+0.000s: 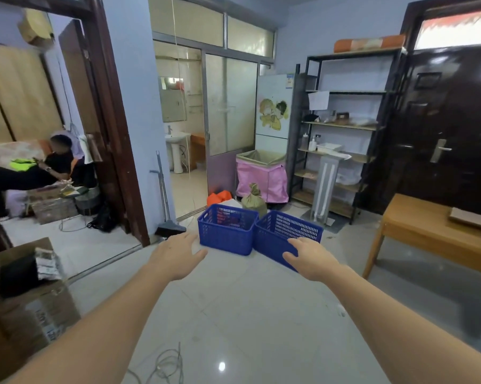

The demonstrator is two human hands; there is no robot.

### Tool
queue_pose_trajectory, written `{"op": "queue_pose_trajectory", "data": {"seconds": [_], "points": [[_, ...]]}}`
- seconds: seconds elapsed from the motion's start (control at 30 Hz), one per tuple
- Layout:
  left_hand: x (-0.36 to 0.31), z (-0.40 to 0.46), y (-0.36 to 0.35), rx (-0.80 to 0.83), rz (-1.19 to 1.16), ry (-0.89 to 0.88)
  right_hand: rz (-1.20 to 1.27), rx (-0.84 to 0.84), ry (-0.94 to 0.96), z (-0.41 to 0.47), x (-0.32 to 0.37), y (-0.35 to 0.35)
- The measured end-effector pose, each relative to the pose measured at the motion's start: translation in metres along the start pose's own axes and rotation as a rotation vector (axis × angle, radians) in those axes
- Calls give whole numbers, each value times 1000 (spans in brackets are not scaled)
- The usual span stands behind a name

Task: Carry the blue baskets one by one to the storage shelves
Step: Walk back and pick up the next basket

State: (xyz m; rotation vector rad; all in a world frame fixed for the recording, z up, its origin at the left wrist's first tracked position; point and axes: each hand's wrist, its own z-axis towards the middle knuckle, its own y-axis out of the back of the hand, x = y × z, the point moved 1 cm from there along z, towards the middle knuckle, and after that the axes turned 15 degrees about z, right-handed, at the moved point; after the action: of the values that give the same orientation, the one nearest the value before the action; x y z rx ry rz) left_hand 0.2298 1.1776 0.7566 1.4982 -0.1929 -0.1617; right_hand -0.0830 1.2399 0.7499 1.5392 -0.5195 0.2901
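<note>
Two blue plastic baskets stand side by side on the tiled floor ahead. The left basket (226, 230) holds some dark and red items. The right basket (285, 231) looks empty and is turned at an angle. My left hand (177, 254) is stretched forward with spread fingers, holding nothing, just left of the left basket. My right hand (309, 259) is also stretched out and holds nothing; it overlaps the right basket's near side in view, and I cannot tell whether it touches. The black-framed storage shelves (344, 126) stand at the back right wall.
A wooden table (427, 239) stands at the right. A pink hamper (261, 176), a tied sack (254, 199) and an orange bag lie behind the baskets. A cardboard box (26, 300) sits at the left. Cables lie on the floor near me. A person sits in the left room.
</note>
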Motion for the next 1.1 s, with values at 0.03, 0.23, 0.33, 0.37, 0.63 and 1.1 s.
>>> {"op": "queue_pose_trajectory", "data": {"seconds": [0.03, 0.23, 0.33, 0.37, 0.63, 1.1], "points": [[3, 21, -5, 12, -7, 17, -3, 7, 0, 21, -2, -1], [11, 155, -32, 57, 43, 3, -15, 26, -19, 159, -16, -4], [12, 237, -40, 47, 51, -33, 5, 17, -45, 239, -24, 0], [13, 264, -43, 50, 54, -48, 0, 16, -53, 264, -27, 2], [-14, 452, -74, 81, 42, -140, 34, 3, -159, 418, -77, 16], [-34, 748, -126, 106, 73, -170, 80, 73, -245, 727, -151, 22]]}}
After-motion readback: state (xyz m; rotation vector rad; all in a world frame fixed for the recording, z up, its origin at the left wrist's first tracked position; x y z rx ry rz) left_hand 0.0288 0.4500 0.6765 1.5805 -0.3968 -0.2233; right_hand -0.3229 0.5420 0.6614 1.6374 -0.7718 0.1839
